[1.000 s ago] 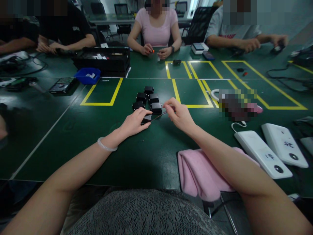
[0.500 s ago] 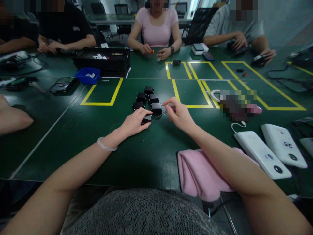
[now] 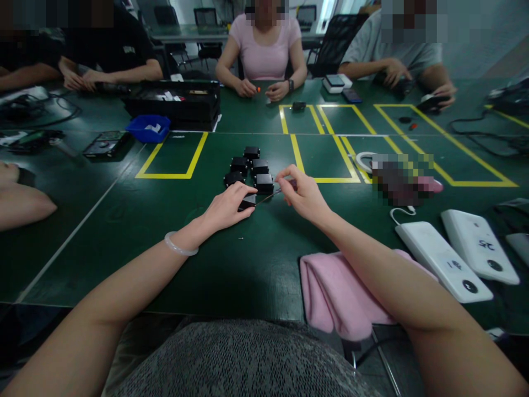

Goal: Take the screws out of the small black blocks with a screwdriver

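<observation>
My left hand (image 3: 227, 207) is closed around a small black box (image 3: 248, 203), thumb on the near side and fingers over the top, pressing it to the table. In my right hand (image 3: 305, 194) is a thin screwdriver (image 3: 268, 197), pinched between thumb and fingers. Its shaft slants down to the left, and the tip meets the right side of the held box; the exact contact spot is too small to make out. Several more black boxes (image 3: 260, 166) stand in a cluster just beyond my hands. A tiny screw-like piece (image 3: 241, 238) lies nearer to me.
A pink cloth (image 3: 330, 292) lies under my right forearm, beside white power banks (image 3: 444, 259). Farther off are a blue tray (image 3: 147, 129), a black bin (image 3: 198, 113) and yellow tape outlines (image 3: 163, 176). Co-workers sit across the table; another person's arm (image 3: 25, 201) rests at left.
My hands, the held box and the screwdriver look almost unmoved. Across the table, the co-worker at right has shifted hands slightly to the left. The arm at far left has shifted a little.
</observation>
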